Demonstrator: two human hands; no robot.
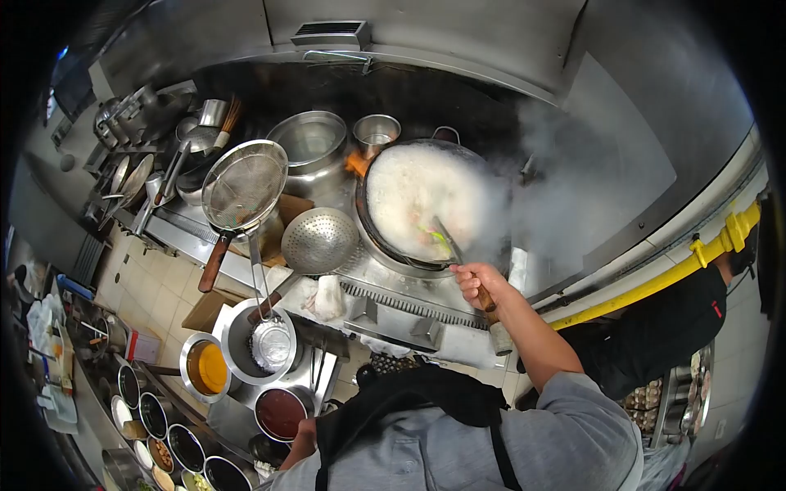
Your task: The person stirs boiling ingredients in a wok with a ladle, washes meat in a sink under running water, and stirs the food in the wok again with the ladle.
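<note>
My right hand (479,282) is closed round the handle of a ladle (443,231), whose far end dips into the wok. White, foaming liquid (417,192) fills the wok (370,231), with something green and some pinkish bits near the ladle. Steam rises on the wok's right side. Orange flame shows at its left edge. My left arm (303,438) hangs low beside a pot of dark red sauce (281,412); the left hand itself is hidden.
Left of the wok are a perforated scoop (319,241), a wire strainer (244,186) and a large metal pot (307,141). An orange-yellow liquid fills one bowl (207,367). Another person in dark clothes (667,327) stands at the right, beyond a yellow pipe (647,274).
</note>
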